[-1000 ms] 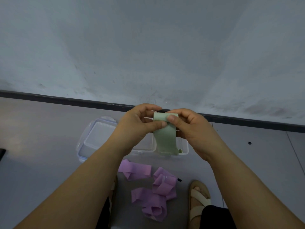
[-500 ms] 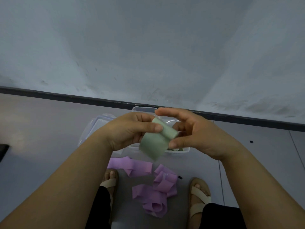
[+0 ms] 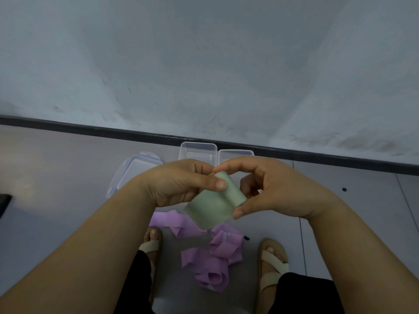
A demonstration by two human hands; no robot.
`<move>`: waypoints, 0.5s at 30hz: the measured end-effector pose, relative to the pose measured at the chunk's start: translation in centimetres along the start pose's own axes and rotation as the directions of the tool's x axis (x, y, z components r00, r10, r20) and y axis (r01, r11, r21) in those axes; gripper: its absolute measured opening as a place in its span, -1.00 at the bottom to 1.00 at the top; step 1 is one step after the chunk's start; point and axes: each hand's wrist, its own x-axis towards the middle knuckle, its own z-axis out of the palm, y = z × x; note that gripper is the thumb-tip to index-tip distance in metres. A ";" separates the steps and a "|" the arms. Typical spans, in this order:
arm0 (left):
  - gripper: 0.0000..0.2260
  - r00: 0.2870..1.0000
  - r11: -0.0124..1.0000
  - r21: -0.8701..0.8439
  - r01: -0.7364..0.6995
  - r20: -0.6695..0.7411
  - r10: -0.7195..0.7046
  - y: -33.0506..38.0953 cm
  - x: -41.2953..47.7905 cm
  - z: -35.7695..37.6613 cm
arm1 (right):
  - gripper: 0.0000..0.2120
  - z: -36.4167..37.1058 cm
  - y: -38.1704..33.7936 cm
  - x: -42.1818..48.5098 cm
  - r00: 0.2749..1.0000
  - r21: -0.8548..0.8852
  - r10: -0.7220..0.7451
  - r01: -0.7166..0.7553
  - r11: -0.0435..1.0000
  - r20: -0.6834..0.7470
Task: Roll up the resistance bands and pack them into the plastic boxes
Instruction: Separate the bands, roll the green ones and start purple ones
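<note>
A pale green resistance band (image 3: 213,206) is held in the air between both hands, partly rolled at its upper right end, with a flat tail hanging down left. My left hand (image 3: 181,182) pinches the roll's upper end with thumb and fingers. My right hand (image 3: 272,189) grips the roll's other end between thumb and forefinger. Two clear plastic boxes (image 3: 198,150) (image 3: 235,153) stand on the floor behind my hands, mostly hidden. Several loose purple bands (image 3: 210,266) lie crumpled on the floor below.
A clear lid with blue clips (image 3: 133,171) lies left of the boxes. My sandalled feet (image 3: 150,245) (image 3: 273,261) flank the purple bands. A wall with a dark skirting (image 3: 90,130) runs just behind the boxes. A dark object (image 3: 4,202) sits at the left edge.
The green band went from hanging long below my hands to being rolled up shorter. My hands dropped lower in view, uncovering the two boxes behind them.
</note>
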 end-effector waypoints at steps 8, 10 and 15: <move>-0.61 0.999 1.000 0.012 -0.008 -0.045 0.009 0.0 0.1 0.2 | -0.46 -0.1 0.1 0.1 1.000 -0.033 -0.025 0.025 0.999 0.009; -0.59 0.998 1.000 0.016 -0.010 -0.059 0.011 0.0 0.1 0.0 | -0.43 -0.1 0.1 0.2 1.000 -0.052 -0.023 0.023 0.998 0.012; -0.54 0.997 0.999 0.041 -0.002 -0.075 0.005 -0.2 0.1 -0.2 | -0.39 -0.1 -0.1 0.1 0.999 -0.102 -0.012 0.015 0.995 0.031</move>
